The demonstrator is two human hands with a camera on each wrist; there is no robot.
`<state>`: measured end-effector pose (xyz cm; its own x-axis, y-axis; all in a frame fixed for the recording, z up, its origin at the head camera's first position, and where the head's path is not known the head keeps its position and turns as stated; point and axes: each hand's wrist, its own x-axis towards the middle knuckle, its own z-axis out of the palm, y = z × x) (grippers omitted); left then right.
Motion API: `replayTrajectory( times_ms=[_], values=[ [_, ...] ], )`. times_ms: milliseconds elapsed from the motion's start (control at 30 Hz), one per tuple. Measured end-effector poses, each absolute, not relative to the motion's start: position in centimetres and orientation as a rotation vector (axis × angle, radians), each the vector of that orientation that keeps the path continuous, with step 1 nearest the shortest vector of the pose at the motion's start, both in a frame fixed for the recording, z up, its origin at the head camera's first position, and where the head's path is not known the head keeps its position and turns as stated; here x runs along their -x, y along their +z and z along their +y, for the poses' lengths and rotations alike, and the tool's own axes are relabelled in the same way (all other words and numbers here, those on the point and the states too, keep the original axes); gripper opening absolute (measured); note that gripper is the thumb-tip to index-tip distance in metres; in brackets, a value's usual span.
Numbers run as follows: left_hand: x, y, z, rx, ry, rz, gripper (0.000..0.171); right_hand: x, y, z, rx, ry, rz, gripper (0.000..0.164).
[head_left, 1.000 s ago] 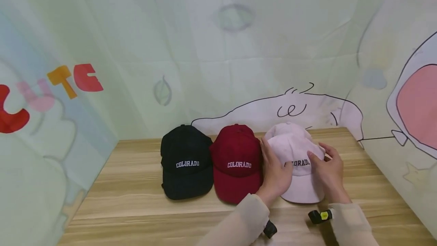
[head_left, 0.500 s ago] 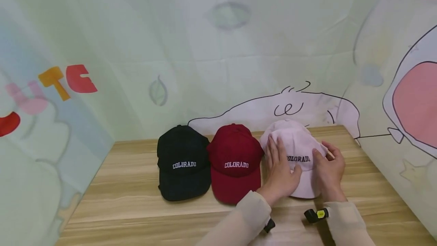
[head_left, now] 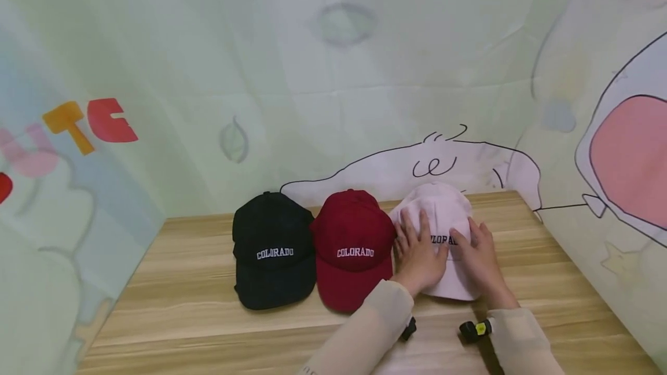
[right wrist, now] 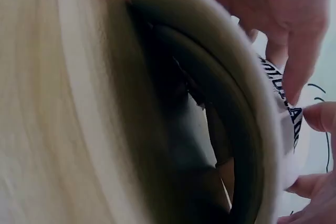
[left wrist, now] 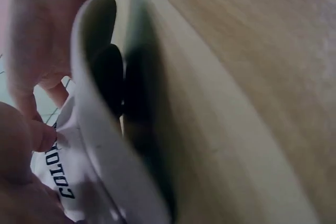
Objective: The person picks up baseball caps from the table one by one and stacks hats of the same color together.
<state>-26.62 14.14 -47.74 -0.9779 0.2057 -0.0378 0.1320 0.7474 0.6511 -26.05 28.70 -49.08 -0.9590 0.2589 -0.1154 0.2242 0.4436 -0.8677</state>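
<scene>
A pale pinkish-white baseball cap (head_left: 454, 275) with dark lettering stands at the right end of a row of caps, brim toward me. My left hand (head_left: 421, 260) lies on the left of its crown, fingers spread and fairly straight, thumb by the lettering. At the other side my right hand (head_left: 480, 262) holds the crown, thumb on the front and fingers along the side. The brim (right wrist: 262, 93) arches over the wood in the right wrist view, a second dark curved edge beneath it. In the left wrist view the lettered front (left wrist: 59, 174) shows between both hands.
Left of the white cap are a dark red cap (head_left: 354, 285) and a black cap (head_left: 275, 282), side by side, brims forward. The wooden tabletop (head_left: 172, 282) meets a printed cloth backdrop (head_left: 292, 103) behind the row.
The white cap's right side, pulled outward by my right hand half a second ago, is back in. My left hand has moved from the cap's left edge onto its crown. The view has shifted slightly.
</scene>
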Motion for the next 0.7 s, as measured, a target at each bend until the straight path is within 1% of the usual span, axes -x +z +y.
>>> replayTrajectory(
  times_ms=[167, 533, 700],
  values=[
    [27.0, -48.28, 14.24, -0.287, 1.083, 2.802, 0.081, 26.29, -49.35, 28.86, 0.468, 1.594, -2.739, 0.087],
    [27.46, -48.55, 14.05, -0.299, 1.149, 2.765, 0.082, 26.67, -49.78, 28.86, 0.366, 1.562, -2.77, 0.085],
    [27.29, -48.62, 13.72, -0.303, 1.23, 2.721, 0.084, 26.56, -49.44, 29.07, 0.399, 1.628, -2.73, 0.088]
  ],
)
